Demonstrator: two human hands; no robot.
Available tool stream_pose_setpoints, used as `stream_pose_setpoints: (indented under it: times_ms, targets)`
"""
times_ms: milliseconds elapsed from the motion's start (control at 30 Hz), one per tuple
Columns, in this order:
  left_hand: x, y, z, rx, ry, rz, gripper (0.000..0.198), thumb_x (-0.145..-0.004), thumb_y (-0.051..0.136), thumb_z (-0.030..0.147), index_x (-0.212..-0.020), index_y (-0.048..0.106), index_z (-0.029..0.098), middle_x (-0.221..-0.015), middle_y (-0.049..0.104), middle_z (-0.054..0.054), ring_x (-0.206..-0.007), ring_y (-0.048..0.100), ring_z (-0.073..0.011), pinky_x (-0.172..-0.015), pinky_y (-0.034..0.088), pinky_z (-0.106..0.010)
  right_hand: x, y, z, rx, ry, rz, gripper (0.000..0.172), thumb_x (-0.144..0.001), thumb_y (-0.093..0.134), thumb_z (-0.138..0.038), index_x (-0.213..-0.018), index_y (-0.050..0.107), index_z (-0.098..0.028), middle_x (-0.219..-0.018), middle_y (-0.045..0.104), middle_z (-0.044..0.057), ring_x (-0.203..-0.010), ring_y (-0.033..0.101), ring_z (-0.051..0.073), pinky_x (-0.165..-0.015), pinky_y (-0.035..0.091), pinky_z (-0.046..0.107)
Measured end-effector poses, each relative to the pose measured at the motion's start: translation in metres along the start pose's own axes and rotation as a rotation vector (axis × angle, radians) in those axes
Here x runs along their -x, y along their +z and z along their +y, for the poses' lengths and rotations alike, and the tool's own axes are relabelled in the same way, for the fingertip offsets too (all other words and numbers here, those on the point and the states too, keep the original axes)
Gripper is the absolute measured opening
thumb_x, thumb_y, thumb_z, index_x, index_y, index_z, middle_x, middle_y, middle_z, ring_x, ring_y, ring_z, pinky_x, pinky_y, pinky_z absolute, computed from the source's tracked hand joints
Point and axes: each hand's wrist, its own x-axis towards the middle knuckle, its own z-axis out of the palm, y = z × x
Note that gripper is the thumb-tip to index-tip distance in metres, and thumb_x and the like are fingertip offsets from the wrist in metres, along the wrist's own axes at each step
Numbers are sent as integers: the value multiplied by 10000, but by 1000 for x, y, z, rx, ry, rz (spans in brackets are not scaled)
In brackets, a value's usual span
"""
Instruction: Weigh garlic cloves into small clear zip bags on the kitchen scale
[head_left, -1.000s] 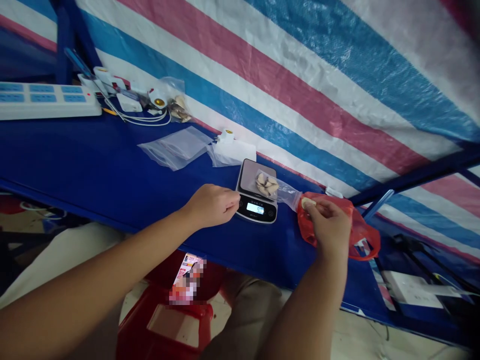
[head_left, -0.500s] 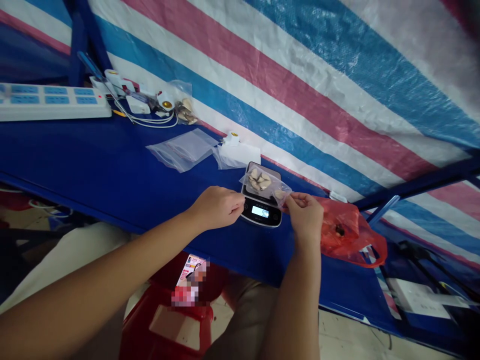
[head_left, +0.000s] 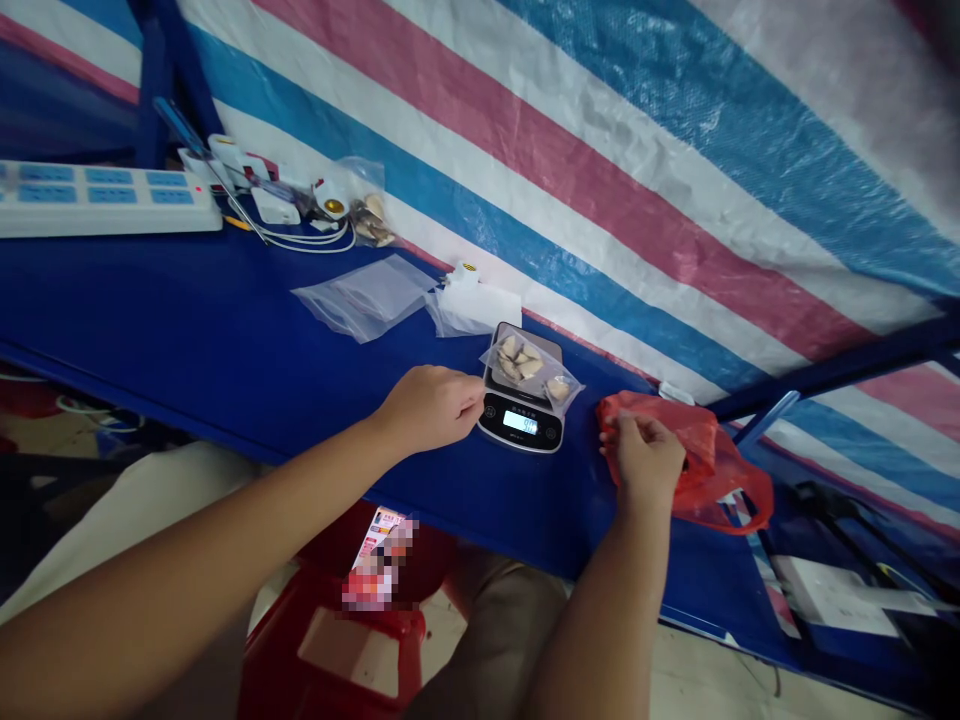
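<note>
On the table (head_left: 187, 320), right of the scale (head_left: 521, 428), the right hand (head_left: 646, 462) seems to pinch the left edge of the red bag (head_left: 716, 465), which looks thin, limp, light and slippery, probably best gathered at its mouth; the left hand (head_left: 431, 405), curled shut, touches the scale's left side

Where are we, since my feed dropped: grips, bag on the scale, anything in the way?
Left grip curled at the scale's left edge. Right grip pinching the red bag. Clear bag of pale pieces lies on the scale, untouched. Nothing blocks it.
</note>
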Motion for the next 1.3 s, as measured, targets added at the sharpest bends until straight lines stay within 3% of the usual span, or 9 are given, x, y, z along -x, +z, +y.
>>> stream_pose_setpoints:
  times_ms: [700,1300]
  targets:
    - [0,0,1,-1,0,7,326,-819,553,152,-559,363,200,-473,384,51,-448,363,-105,-493,192,-289,3,0,-2,60,-5,-46,254,-682,705,-382,-760,669,-142,-631,663,29,-424,512,106,-361,393,211]
    - [-1,0,0,0,-18,1,326,-812,555,155,-559,354,200,-468,378,49,-446,353,-106,-492,179,-290,1,-3,2,70,-1,-56,309,-735,697,-443,-823,687,-147,-764,723,72,-471,542,113,-383,378,206]
